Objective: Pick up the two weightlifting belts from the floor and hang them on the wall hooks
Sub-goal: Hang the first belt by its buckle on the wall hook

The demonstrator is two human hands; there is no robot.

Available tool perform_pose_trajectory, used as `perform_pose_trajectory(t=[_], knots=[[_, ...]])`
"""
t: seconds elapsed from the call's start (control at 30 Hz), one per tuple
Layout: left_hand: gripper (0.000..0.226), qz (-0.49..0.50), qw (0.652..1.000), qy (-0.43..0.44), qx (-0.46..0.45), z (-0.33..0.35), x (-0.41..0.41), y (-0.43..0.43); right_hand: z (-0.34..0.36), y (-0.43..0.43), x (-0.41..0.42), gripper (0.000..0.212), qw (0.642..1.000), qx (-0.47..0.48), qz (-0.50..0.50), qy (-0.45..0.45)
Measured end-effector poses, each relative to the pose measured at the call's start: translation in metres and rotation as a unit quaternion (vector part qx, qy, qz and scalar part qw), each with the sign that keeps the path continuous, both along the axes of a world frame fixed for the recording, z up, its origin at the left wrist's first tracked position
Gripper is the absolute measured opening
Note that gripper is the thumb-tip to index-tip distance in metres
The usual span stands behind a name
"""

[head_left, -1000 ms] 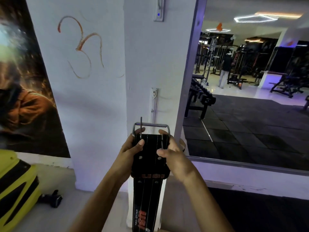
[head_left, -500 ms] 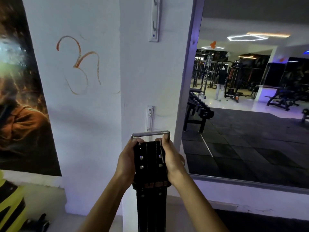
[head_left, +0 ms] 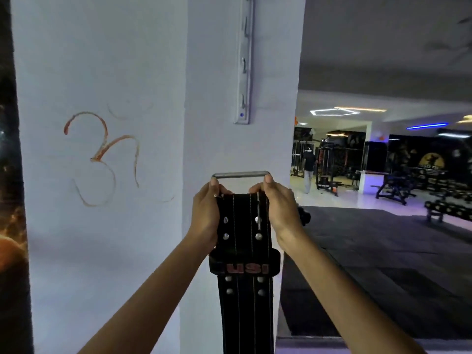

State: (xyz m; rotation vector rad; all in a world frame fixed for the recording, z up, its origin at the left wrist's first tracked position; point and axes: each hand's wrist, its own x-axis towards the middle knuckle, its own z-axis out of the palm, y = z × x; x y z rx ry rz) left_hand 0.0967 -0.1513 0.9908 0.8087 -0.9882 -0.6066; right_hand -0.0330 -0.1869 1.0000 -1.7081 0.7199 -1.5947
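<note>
A white pillar (head_left: 229, 149) carries a vertical hook rail (head_left: 244, 60) at twelve o'clock. Below it hangs a black weightlifting belt (head_left: 242, 290) — wide leather with pale stitching, silver rivets and a loop lettered "USI" in red — running down out of view at six o'clock. Its steel buckle bar (head_left: 241, 174) tops it. The left hand (head_left: 205, 218) at nine o'clock and right hand (head_left: 279, 213) at three o'clock are clamped on the belt's upper edges.
</note>
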Motion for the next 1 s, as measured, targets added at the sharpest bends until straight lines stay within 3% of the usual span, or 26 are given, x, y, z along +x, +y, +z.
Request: perform_pose_trajectory(t=[0.23,0.47,0.57,0.87,1.0], knots=[[0.044,0.101,0.984,-0.110,-0.096,0.100,0.027,-0.054,0.097,-0.046,0.020,0.049,0.997,-0.054,-0.052,-0.005],[0.041,0.211,0.953,-0.136,-0.169,0.195,0.038,-0.078,0.190,-0.058,0.042,0.047,0.986,-0.120,-0.106,-0.037],[0.043,0.205,0.951,-0.132,-0.188,0.223,0.042,-0.087,0.216,-0.063,0.050,0.047,0.980,-0.138,-0.129,-0.065],[0.044,0.155,0.979,-0.097,-0.094,0.235,0.055,-0.104,0.222,-0.073,0.056,0.046,0.985,-0.087,-0.148,-0.036],[0.048,0.166,0.967,-0.156,-0.117,0.211,0.055,-0.094,0.209,-0.068,0.049,0.041,0.987,-0.080,-0.131,-0.048]])
